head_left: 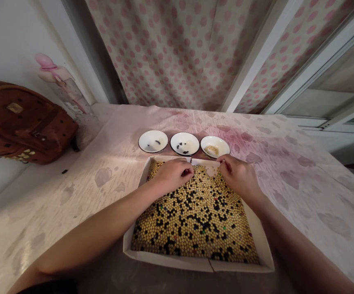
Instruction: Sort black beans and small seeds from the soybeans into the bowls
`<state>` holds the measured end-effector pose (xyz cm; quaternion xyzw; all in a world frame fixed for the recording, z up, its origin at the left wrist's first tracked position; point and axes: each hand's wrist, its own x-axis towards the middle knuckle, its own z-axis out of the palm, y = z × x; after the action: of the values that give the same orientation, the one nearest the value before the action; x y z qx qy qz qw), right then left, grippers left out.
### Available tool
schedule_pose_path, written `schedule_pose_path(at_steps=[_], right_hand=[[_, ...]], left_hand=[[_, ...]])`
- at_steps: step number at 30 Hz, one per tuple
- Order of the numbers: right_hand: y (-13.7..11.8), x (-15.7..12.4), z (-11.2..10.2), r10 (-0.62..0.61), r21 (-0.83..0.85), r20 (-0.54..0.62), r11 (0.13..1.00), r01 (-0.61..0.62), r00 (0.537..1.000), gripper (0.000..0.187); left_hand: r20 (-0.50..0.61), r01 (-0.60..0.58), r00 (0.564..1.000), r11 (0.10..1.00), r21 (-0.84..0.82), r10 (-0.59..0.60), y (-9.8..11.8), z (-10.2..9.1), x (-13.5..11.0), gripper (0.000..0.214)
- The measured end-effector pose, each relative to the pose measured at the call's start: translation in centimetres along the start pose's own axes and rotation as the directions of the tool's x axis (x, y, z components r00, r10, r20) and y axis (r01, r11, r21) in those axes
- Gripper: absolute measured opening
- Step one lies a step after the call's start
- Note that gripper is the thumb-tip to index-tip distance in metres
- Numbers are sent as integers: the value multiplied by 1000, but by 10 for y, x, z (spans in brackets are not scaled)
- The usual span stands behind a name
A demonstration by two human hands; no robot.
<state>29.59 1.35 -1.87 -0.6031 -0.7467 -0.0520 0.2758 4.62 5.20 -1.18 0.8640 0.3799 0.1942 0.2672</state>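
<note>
A shallow white box (268, 249) holds a layer of small round beads (192, 216), mostly gold with many black ones and a few green and red. Over its far left part is my left hand (175, 173), fingers curled together near the far wall. My right hand (239, 175) is closed in a pinch at the far right corner, just in front of the right bowl. What either hand pinches, if anything, is too small to make out. A patch of bare box floor (211, 170) shows between the hands.
Beyond the box stand a left bowl (153, 136) and a middle bowl (184, 138) with black beads, and a right bowl (221, 142) with gold beads. A brown backpack (23, 118) and a clear pink-topped bottle (66, 90) stand left on the patterned tablecloth (305, 196).
</note>
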Motion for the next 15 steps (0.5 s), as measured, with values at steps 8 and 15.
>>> schedule_pose_path(at_steps=[8,15], right_hand=[[-3,-8,1,-104,-216,94,969,123,990,19],[0,-9,6,-99,-275,190,950,150,977,27]], left_hand=[[-12,-11,1000,1000,7,11,-3,2,-1,11],[-7,4,1000,1000,5,-4,-1,0,0,10]])
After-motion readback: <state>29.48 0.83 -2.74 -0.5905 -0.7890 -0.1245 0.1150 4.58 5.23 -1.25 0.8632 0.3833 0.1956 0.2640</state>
